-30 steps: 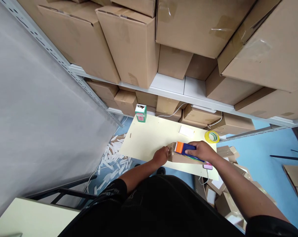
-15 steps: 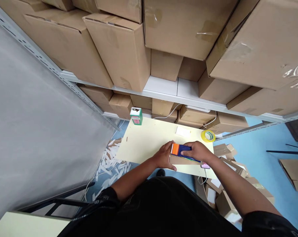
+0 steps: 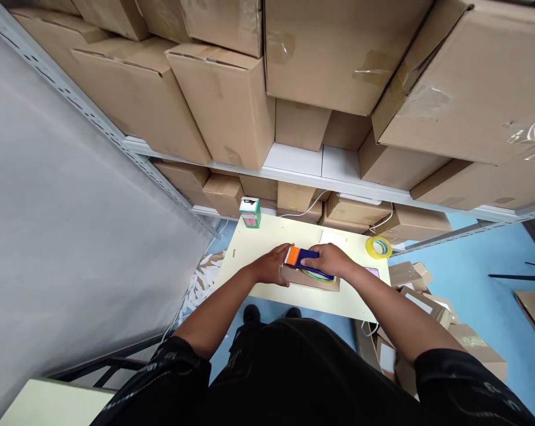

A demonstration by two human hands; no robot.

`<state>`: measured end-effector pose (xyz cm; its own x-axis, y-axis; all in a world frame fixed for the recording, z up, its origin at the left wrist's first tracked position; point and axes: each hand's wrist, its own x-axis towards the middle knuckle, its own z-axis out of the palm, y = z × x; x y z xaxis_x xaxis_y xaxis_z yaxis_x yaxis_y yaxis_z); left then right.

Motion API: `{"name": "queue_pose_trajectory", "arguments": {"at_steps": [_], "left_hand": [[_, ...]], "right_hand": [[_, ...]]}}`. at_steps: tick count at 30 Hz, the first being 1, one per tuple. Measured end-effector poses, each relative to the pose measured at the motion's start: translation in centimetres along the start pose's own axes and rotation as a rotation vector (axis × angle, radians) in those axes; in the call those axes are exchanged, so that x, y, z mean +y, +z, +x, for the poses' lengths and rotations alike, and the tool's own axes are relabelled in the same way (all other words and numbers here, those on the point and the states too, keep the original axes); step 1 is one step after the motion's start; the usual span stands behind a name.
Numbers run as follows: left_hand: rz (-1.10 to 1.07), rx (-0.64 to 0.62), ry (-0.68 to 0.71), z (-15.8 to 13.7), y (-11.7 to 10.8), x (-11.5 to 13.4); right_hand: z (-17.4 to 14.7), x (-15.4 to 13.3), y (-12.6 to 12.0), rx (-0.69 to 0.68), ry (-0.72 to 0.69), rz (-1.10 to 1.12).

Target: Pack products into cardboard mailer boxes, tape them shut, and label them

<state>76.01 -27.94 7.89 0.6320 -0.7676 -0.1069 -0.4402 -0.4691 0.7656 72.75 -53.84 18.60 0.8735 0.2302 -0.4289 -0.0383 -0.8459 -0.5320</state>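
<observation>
My right hand (image 3: 329, 260) is closed around a tape dispenser (image 3: 309, 262) with a dark blue body and an orange front with a pale toothed edge. The dispenser rests against the top of a small cardboard box (image 3: 314, 279), and a round tape roll shows below its blue body. At the box's left end my left hand (image 3: 274, 265) grips it, the fingers near the dispenser's toothed front. The box lies near the front edge of a pale yellow table (image 3: 249, 248). The strip of tape itself is too small to make out.
A green and white carton (image 3: 250, 213) stands at the table's back left. A yellow tape roll (image 3: 378, 247), a white flat item (image 3: 333, 238) and a phone (image 3: 372, 271) are on the right side. Boxes fill the shelves (image 3: 294, 158) behind; more cardboard (image 3: 422, 302) lies on the floor.
Both hands have moved left with the tape dispenser and the cardboard box. More of the box's front side shows, and my left hand is closed more tightly at its end. The view has shifted slightly.
</observation>
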Motion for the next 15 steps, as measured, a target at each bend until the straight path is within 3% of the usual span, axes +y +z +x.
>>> {"name": "queue_pose_trajectory", "arguments": {"at_steps": [4,8,11,15], "left_hand": [[-0.01,0.043,-0.046,-2.3,-2.1,-2.4],[-0.029,0.064,-0.017,-2.9,-2.5,-3.0],[-0.014,0.042,0.003,-2.4,-2.5,-2.6],[0.009,0.039,0.001,-1.9,-2.7,-2.5]], "right_hand": [[3.1,-3.2,1.0,-0.069,0.002,-0.061],[3.9,-4.8,0.6,-0.125,0.021,-0.086],[2.9,-4.3,-0.4,-0.114,0.021,-0.085],[0.4,-1.3,-1.8,-0.059,0.019,-0.049]]}}
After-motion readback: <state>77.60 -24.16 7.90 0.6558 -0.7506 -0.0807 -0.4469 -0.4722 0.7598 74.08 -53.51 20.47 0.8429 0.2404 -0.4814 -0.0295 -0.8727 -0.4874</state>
